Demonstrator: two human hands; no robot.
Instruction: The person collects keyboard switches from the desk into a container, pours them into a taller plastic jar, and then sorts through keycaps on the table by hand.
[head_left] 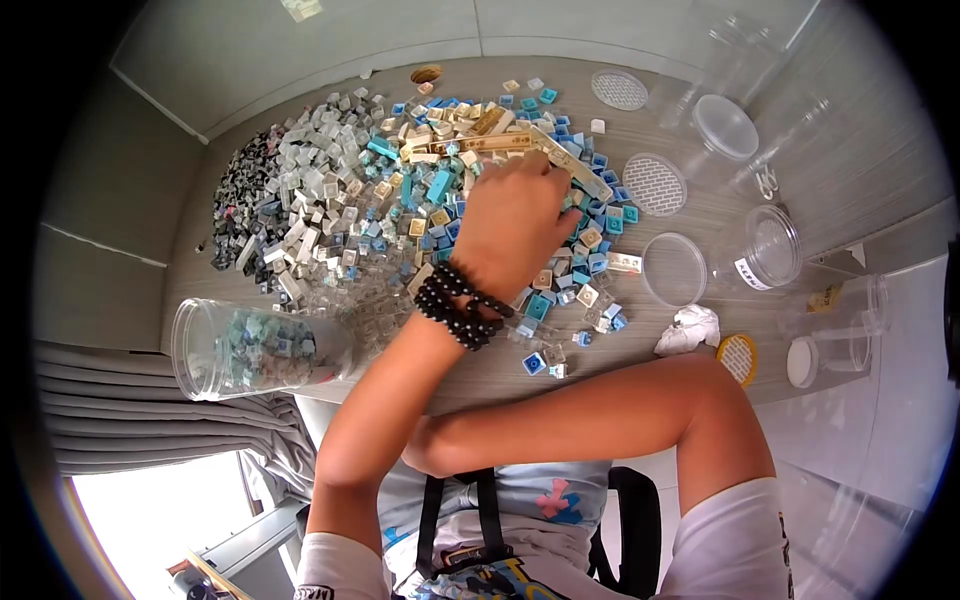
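Note:
My left hand (517, 203), with black bead bracelets (462, 308) at its wrist, is palm down on a pile of keycaps. Its fingers bend over the far side and the thumb stands apart; the fingertips are partly hidden. Just beyond the fingers lie a long cream keycap (578, 167) and a long tan one (487, 143). Turquoise keycaps (440, 186), blue ones and cream ones surround the hand. Across the table's near edge lies my right forearm. My right hand (428, 448) is tucked beside the left forearm, its fingers hidden.
White and clear keycaps (330, 150) spread leftward, dark ones (240, 185) farther left. A clear jar (200, 350) of greenish keycaps lies near left. On the right are clear jars (765, 250), perforated discs (655, 185), a clear ring (674, 270), crumpled tissue (688, 330) and a yellow-rimmed lid (737, 360).

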